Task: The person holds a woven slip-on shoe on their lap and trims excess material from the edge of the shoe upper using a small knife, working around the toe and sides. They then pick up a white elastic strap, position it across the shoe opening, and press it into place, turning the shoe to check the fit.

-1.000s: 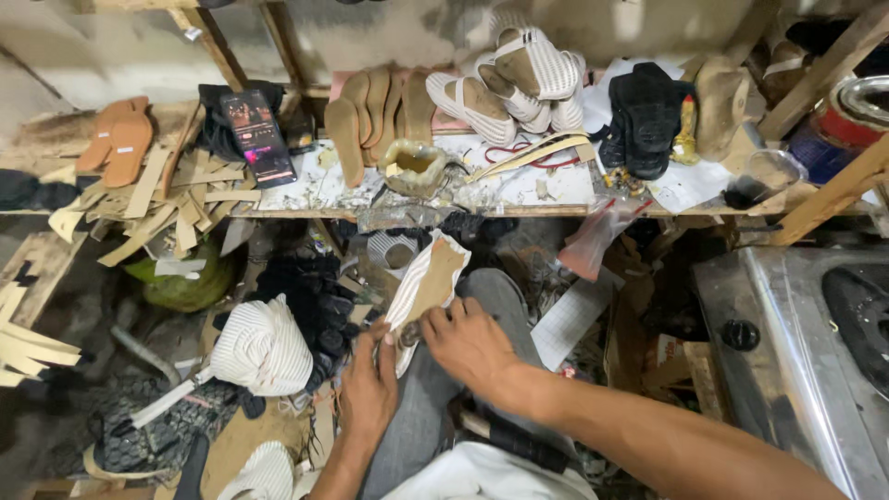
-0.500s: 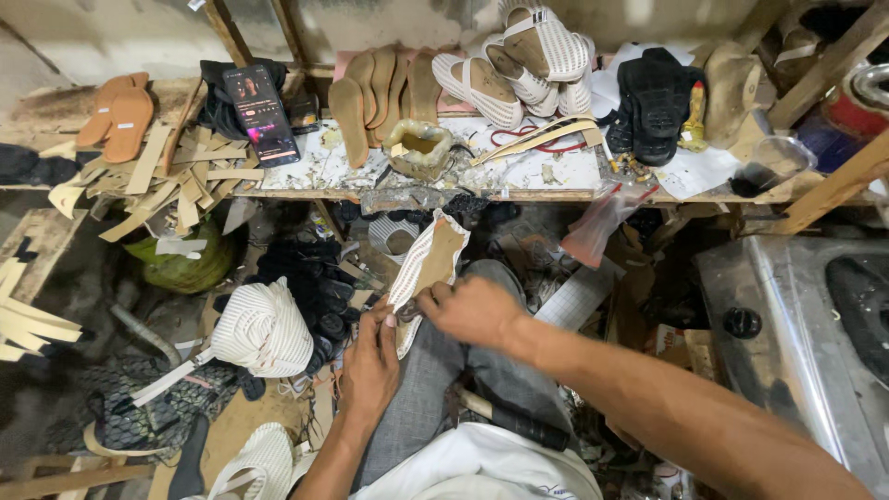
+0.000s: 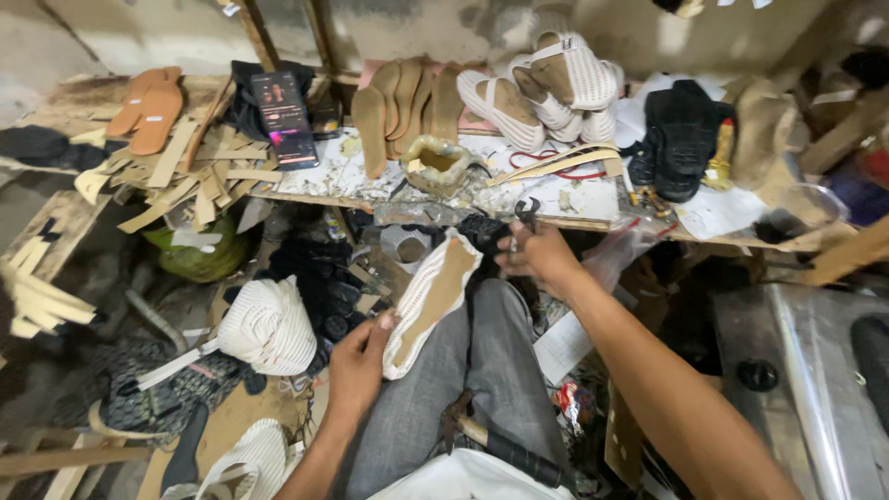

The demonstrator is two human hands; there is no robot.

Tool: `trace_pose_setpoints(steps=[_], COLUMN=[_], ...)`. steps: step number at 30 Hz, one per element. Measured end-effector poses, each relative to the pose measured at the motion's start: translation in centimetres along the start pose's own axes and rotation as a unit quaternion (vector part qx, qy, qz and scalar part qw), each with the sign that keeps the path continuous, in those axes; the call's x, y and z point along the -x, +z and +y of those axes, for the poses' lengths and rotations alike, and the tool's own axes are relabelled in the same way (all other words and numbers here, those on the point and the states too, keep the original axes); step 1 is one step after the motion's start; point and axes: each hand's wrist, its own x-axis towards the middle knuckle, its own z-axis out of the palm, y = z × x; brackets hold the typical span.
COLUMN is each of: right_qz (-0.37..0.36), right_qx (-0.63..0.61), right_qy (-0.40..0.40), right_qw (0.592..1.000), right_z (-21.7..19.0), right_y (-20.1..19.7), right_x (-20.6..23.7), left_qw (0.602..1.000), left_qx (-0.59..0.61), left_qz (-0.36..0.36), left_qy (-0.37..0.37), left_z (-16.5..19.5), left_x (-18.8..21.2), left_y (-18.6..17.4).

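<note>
L hand [image 3: 356, 361] grips sole [image 3: 431, 301], R hand [image 3: 537, 255] pincers [image 3: 526, 215] (blurry)

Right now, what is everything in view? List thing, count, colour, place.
Sandal sole: one, tan with white woven edge, on the lap.
Pincers: one, dark metal, at the bench edge.
Finished sandals: several, white, back of the bench.
Insoles: a row, tan, centre of the bench.
Phone: one, dark, on the bench at left.
Strips: a pile, beige, left of the bench.
Woven roll: one, white, on the floor.
Hammer: one, dark handle, on the lap.
Left hand: holds the sole.
Right hand: grips the pincers.
</note>
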Motion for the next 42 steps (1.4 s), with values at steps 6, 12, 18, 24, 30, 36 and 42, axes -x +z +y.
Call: trace_pose_setpoints(steps=[6, 12, 18, 24, 30, 36, 42], right_qz=[-0.288, -0.337, -0.314, -0.289, -0.232, -0.19, -0.153], right_qx=[0.146, 0.396, 0.381, 0.425, 0.471, 0.472, 0.523], right_qy=[-0.022, -0.111, -0.1, -0.1, -0.068, -0.04, -0.032], right_qw=[0.946, 0.847, 0.864, 0.852, 0.848, 0.86, 0.838], right_z=[1.8, 4.5, 6.5, 5.0, 4.9, 6.5, 7.4], right_y=[2.8, 4.5, 4.7, 4.4, 1.2, -0.5, 0.6], right_x=[4.7, 7.0, 6.5, 8.5, 12.9, 14.5, 15.4], left_qw=[0.996, 0.966, 0.929, 0.922, 0.962, 0.932, 0.901], left_qx=[-0.024, -0.137, -0.258, -0.233, -0.126, -0.183, -0.277], left_qz=[-0.085, -0.214, -0.237, -0.302, -0.239, -0.299, -0.325], left_qy=[0.007, 0.045, 0.123, 0.063, -0.047, 0.094, 0.077], left_z=[-0.2, 1.6, 2.9, 3.2, 2.3, 1.8, 2.9], left_x=[-2.2, -1.6, -1.7, -3.2, -5.2, -5.1, -6.9], left_y=[0.7, -0.1, 0.5, 0.8, 1.9, 2.7, 3.5])
